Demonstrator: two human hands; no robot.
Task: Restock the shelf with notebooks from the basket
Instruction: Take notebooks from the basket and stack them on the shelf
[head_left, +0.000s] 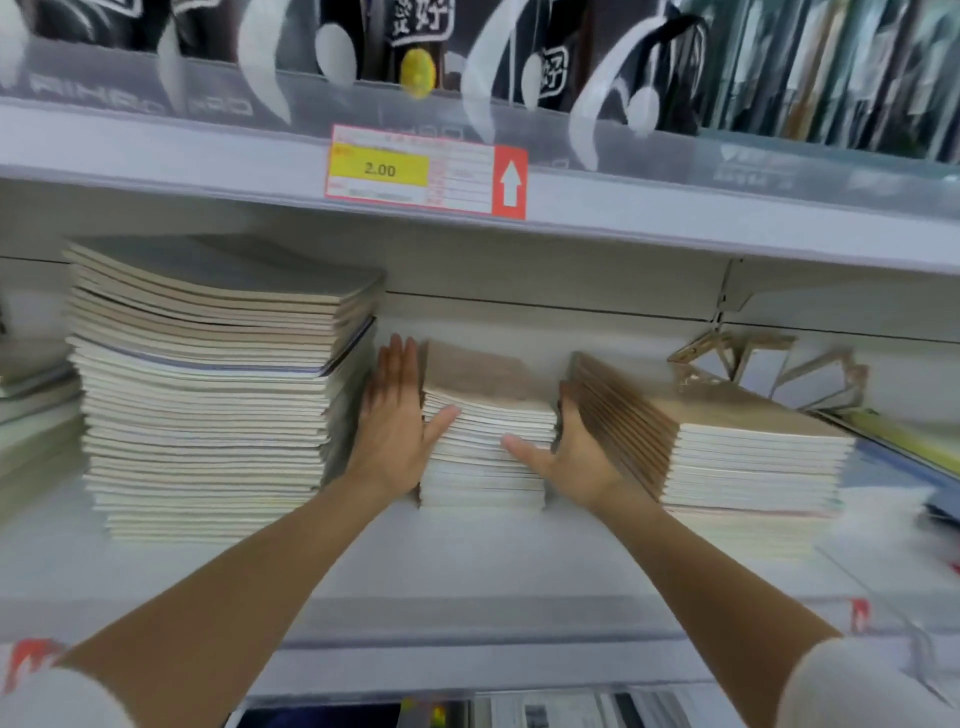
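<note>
A small stack of brown-covered notebooks stands on the white shelf between my two hands. My left hand lies flat against the stack's left side, fingers straight, thumb across its front edges. My right hand presses the stack's right side with straight fingers, thumb on the front pages. A tall notebook pile rises just left of my left hand. Another brown notebook stack sits right of my right hand, its top notebooks slanting. The basket is out of view.
The upper shelf edge carries a yellow and red price tag reading 2.00, with dark packaged goods above. More paper stacks lie at the far left. Gold geometric items stand at the back right.
</note>
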